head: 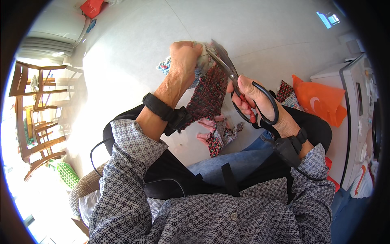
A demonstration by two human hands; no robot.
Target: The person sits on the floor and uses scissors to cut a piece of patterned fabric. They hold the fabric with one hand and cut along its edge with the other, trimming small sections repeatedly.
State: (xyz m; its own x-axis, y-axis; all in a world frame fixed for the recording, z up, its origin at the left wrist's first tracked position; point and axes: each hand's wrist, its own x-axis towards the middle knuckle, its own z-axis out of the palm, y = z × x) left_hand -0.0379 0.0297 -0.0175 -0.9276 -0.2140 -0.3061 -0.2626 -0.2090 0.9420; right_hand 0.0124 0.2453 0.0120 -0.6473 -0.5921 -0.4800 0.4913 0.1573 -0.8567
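My left hand (185, 58) grips the pale upper edge of a dark floral fabric piece (210, 91), which hangs down in front of my knees. A patterned blue scrap (164, 66) sticks out beside that hand. In my right hand (248, 97) is a pair of scissors (233, 76) with black handles and red wrapping at the grips. Its blades lie spread against the top of the cloth, close to my left fingers. Below, on the floor between my legs, are several floral and pink fabric scraps (218, 134).
An orange bag (320, 99) and a dark floral cloth (285, 91) are at my right, beside a white cabinet-like unit (332, 73). Wooden chairs (41, 119) stand at the left in bright light. A red bag (92, 7) lies at the far left.
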